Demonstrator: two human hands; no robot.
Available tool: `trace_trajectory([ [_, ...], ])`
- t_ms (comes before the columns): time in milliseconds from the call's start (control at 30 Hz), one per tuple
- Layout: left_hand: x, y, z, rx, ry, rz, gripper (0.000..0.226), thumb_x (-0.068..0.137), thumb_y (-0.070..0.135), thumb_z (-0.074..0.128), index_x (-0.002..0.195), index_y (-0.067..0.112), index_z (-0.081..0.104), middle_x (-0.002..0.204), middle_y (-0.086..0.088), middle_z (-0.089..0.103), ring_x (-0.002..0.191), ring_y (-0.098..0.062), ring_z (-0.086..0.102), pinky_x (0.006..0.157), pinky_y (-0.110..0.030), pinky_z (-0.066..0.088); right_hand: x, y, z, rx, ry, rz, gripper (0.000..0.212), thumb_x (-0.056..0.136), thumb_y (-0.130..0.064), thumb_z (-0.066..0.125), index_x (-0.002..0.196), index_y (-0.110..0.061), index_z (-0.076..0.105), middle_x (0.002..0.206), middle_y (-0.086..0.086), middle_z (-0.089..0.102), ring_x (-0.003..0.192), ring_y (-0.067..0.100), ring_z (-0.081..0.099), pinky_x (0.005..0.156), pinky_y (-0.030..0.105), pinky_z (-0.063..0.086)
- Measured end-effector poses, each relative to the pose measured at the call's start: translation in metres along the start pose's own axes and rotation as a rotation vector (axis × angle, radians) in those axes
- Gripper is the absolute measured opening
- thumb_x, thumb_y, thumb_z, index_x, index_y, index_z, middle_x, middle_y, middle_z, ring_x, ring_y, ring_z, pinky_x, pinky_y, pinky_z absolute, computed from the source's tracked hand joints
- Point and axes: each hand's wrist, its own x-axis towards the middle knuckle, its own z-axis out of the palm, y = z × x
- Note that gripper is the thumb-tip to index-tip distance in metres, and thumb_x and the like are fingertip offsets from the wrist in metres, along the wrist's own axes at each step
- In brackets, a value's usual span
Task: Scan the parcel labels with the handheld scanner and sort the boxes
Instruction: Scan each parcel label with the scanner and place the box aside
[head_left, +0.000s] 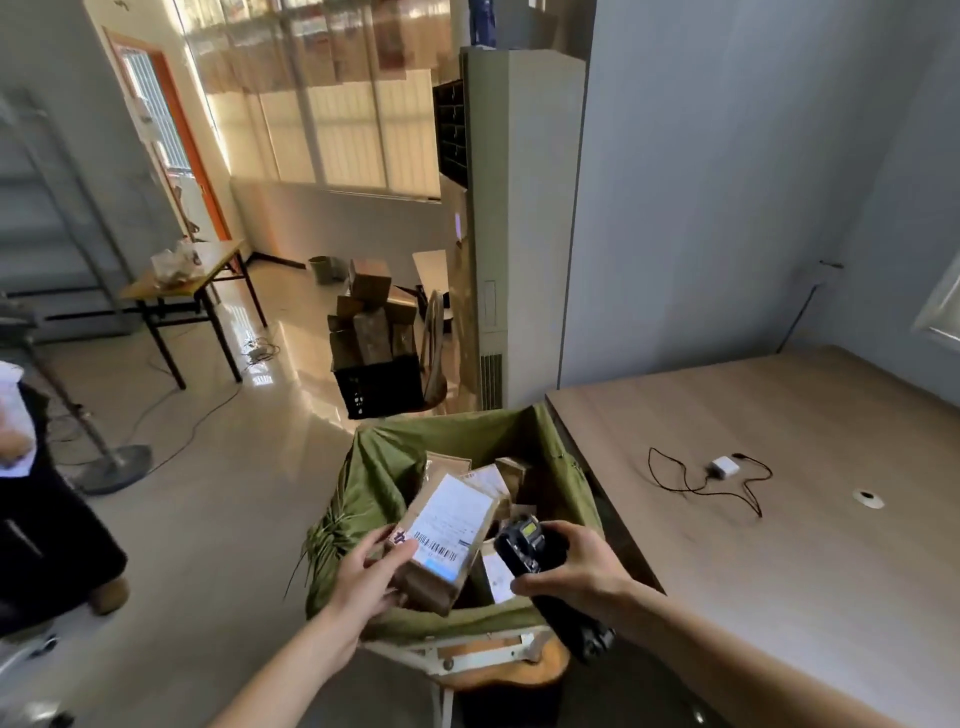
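Note:
My left hand (371, 574) grips a brown cardboard parcel (441, 545) by its near end and holds it tilted over the green fabric bin (374, 478). The parcel's white label with a barcode faces up. My right hand (569, 564) grips a black handheld scanner (522, 545) just right of the parcel, its head pointing toward the label. Several more parcels (506, 475) lie inside the bin, partly hidden by the held box.
A wooden table (779, 519) at the right carries a white charger with a black cable (724, 467). A black crate stacked with boxes (376, 338) stands on the floor beyond the bin. A person in dark clothes (36, 519) is at the left, near a fan stand and a small desk.

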Motion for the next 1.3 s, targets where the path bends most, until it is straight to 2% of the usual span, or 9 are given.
trace_trajectory([
  [133,0.065,-0.016,-0.012,-0.021,0.136,-0.054,0.051,0.089,0.021,0.075,0.136,0.021,0.056,0.109,-0.002,0.071,0.092,-0.012,0.070,0.067,-0.030,0.059,0.079,0.009,0.017,-0.065,-0.068,0.017,0.071,0.046,-0.053,0.091,0.109,-0.039,0.062,0.096,-0.015,0.070,0.086,-0.001,0.068,0.063,0.006,0.048],
  [267,0.109,-0.039,-0.014,0.023,0.203,-0.125,0.039,0.092,0.021,0.072,0.128,0.019,0.058,0.106,-0.003,0.072,0.091,-0.014,0.068,0.065,-0.027,0.056,0.139,0.017,0.038,-0.105,-0.122,0.023,0.079,0.045,-0.054,0.091,0.118,-0.036,0.064,0.100,-0.015,0.069,0.089,0.001,0.068,0.069,0.012,0.053],
  [400,0.138,-0.066,-0.015,0.292,0.255,-0.210,0.062,0.090,0.022,0.073,0.145,0.012,0.046,0.143,-0.015,0.052,0.124,-0.029,0.053,0.101,-0.039,0.043,0.177,0.024,0.055,-0.166,-0.169,0.023,0.080,0.042,-0.056,0.088,0.116,-0.037,0.064,0.097,-0.015,0.070,0.087,0.001,0.068,0.075,0.019,0.057],
  [500,0.151,-0.071,-0.021,0.364,0.238,-0.229,0.061,0.092,0.025,0.071,0.146,0.016,0.044,0.152,-0.011,0.043,0.140,-0.030,0.041,0.111,-0.043,0.035,0.194,0.026,0.062,-0.226,-0.211,0.023,0.084,0.044,-0.055,0.088,0.122,-0.035,0.063,0.099,-0.013,0.071,0.089,0.003,0.069,0.083,0.026,0.061],
  [800,0.169,-0.057,-0.038,0.515,0.161,-0.112,0.043,0.095,0.027,0.067,0.135,0.022,0.056,0.141,-0.004,0.053,0.128,-0.021,0.050,0.106,-0.038,0.041,0.219,0.033,0.069,-0.304,-0.213,0.059,0.083,0.059,-0.043,0.094,0.133,-0.029,0.059,0.106,-0.010,0.069,0.093,0.007,0.069,0.084,0.030,0.062],
  [967,0.168,-0.028,-0.024,0.543,0.066,0.001,0.039,0.096,0.031,0.066,0.134,0.030,0.059,0.144,0.005,0.052,0.132,-0.017,0.047,0.108,-0.038,0.037,0.212,0.024,0.049,-0.292,-0.176,0.066,0.087,0.060,-0.047,0.095,0.137,-0.031,0.057,0.111,-0.010,0.068,0.100,0.008,0.067,0.088,0.027,0.059],
  [1100,0.165,0.007,0.002,0.553,-0.020,0.105,0.042,0.095,0.037,0.065,0.137,0.032,0.058,0.147,0.007,0.048,0.135,-0.014,0.044,0.109,-0.039,0.037,0.187,0.012,0.014,-0.278,-0.094,0.051,0.090,0.063,-0.047,0.093,0.142,-0.032,0.053,0.108,-0.015,0.066,0.095,0.002,0.065,0.072,0.012,0.049],
  [1233,0.157,0.038,0.041,0.571,-0.139,0.233,0.039,0.095,0.038,0.065,0.134,0.034,0.060,0.144,0.007,0.050,0.119,-0.004,0.048,0.094,-0.023,0.041,0.139,0.002,-0.033,-0.256,0.055,0.068,0.089,0.062,-0.048,0.093,0.141,-0.033,0.054,0.109,-0.013,0.066,0.097,0.006,0.064,0.080,0.018,0.054],
  [1300,0.144,0.052,0.065,0.571,-0.220,0.300,0.040,0.095,0.036,0.066,0.134,0.032,0.061,0.140,0.007,0.055,0.117,-0.004,0.052,0.092,-0.021,0.045,0.103,0.001,-0.056,-0.236,0.161,0.086,0.091,0.058,-0.050,0.093,0.140,-0.034,0.057,0.112,-0.010,0.068,0.097,0.008,0.065,0.076,0.014,0.051],
])
